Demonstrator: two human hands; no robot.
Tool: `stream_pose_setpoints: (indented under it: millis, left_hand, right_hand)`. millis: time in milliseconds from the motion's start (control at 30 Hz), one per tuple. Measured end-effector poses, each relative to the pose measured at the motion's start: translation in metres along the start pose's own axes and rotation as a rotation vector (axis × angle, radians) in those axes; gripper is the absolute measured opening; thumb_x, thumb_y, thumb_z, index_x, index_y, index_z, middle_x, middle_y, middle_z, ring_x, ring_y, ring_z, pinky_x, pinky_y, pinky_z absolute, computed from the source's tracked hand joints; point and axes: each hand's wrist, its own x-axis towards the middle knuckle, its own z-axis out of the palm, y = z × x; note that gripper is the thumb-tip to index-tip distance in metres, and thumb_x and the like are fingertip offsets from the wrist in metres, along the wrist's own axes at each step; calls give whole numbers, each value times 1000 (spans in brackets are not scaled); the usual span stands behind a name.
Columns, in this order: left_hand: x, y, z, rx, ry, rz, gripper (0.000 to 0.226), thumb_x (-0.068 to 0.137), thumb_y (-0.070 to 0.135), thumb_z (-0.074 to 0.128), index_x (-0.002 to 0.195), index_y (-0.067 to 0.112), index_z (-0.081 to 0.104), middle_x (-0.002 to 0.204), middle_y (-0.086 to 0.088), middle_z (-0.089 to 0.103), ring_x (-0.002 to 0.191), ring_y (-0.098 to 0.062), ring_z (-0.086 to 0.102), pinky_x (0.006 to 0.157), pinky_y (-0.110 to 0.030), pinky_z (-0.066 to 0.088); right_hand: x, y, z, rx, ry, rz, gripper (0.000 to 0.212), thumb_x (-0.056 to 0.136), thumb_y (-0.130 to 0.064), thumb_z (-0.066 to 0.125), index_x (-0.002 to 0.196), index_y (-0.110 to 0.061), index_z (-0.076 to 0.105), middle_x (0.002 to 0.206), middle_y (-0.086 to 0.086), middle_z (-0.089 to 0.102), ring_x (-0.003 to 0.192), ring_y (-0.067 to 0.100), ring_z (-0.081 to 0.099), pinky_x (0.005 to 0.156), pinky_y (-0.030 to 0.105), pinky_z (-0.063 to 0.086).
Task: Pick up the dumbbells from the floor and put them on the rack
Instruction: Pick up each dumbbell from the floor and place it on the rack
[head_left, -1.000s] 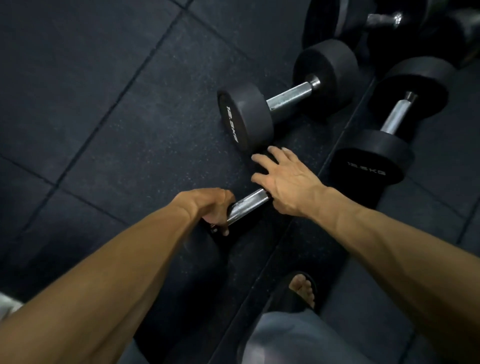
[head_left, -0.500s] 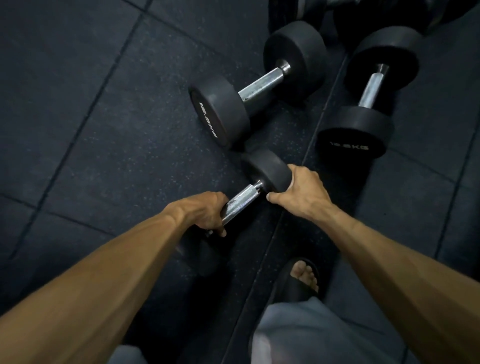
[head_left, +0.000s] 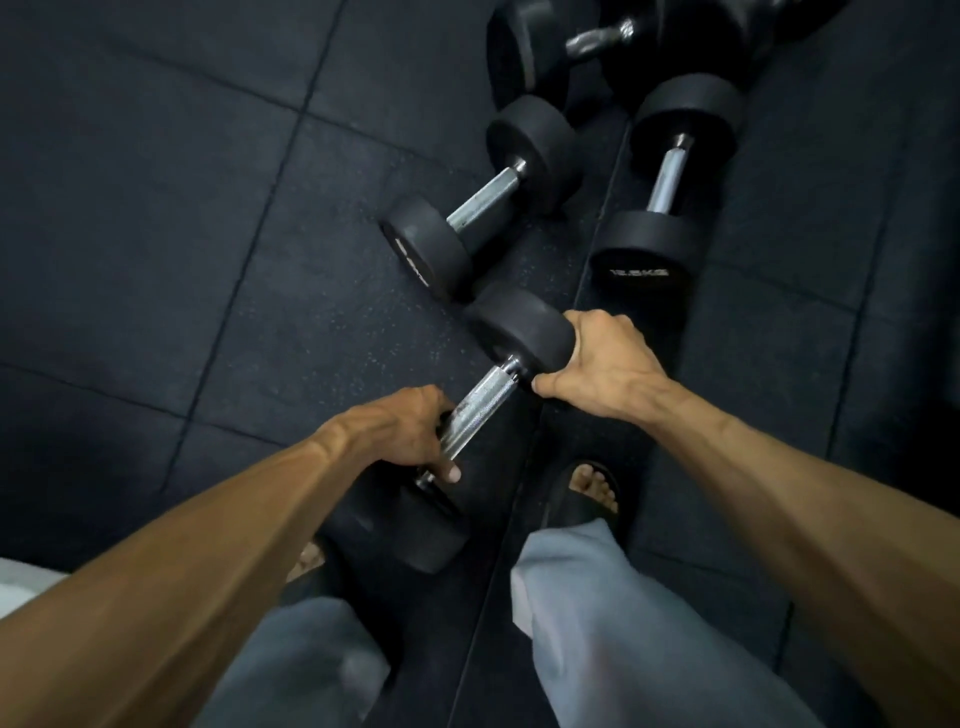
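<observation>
Dumbbell (head_left: 483, 395) gripped two-handed, tilted, near head low beside the left leg, far head raised toward the other weights. Left hand (head_left: 410, 434) wrapped shut around the knurled steel handle, fingers (head_left: 451, 470) curled under, thumb tip showing; right hand (head_left: 605, 364) clamped closed over the rim of the far head. Probably a split hold to share a heavy load and steady the far end during the lift; whether the near head clears the floor (head_left: 156, 260) cannot be told. Rack nowhere in view. Just beyond the raised head, a second dumbbell (head_left: 483, 200) lying diagonally on the rubber floor, nearly touching; to its right a third dumbbell (head_left: 667, 192), marked 12.5KG, past a dark seam. Further weights (head_left: 597, 44) crowded at the top edge. Sandalled right foot (head_left: 592, 491) directly below the handle, at risk if the hold slips.
</observation>
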Motion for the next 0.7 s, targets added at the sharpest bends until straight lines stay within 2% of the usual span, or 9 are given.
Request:
stream_pose_setpoints:
  millis: [133,200,267,400,500,567,700]
  left_hand:
    - [-90,47,-17,52,-13,10,45,67,38,85,94,20,55,93,3,63,88,-17,61,74,-28,47]
    - [-139,72,-26,80,-19,23,50,64,41,85,100,21,57,98,3,64,90,-17,61,81,-31,51]
    - [-190,100,-34,130,-25,42,54,63,43,85,104,20,58,100,3,63,91,-17,61,84,-33,52]
    - [-288,159,-45,273,-44,134,46,66,40,84,94,16,57,93,2,62,84,-16,59,71,-26,46]
    - [-345,205,-45,362,-65,190,52,66,40,85,102,11,60,101,-3,66,93,-20,63,81,-30,52]
    - [-376,235,-39,431,-78,235,53,64,42,85,101,13,60,100,-2,66,93,-20,64,79,-29,51]
    - [-429,301,-14,545,-82,311,57,64,42,86,104,15,55,99,1,64,90,-17,62,81,-30,52]
  right_hand:
    - [-82,-28,-60,21,5,7,30,64,-28,83,86,-23,64,83,-4,67,81,18,64,63,26,48]
    - [-130,-44,-91,41,16,25,29,64,-28,84,84,-26,63,81,-6,67,80,15,63,59,23,44]
    - [-181,-57,-121,80,45,40,28,62,-26,83,83,-24,65,77,-7,68,77,14,65,60,23,48]
    - [-286,-78,-177,121,109,80,25,62,-24,82,80,-24,65,74,-7,70,72,10,66,58,21,49]
    - [-362,-84,-213,143,163,121,25,62,-24,82,81,-22,66,73,-6,72,69,10,68,63,29,57]
    - [-412,-81,-230,147,220,157,25,61,-26,82,80,-21,66,69,-5,72,68,11,68,67,34,59]
    - [-508,-62,-258,150,336,239,28,59,-28,82,79,-20,65,70,-4,71,71,14,68,67,33,57]
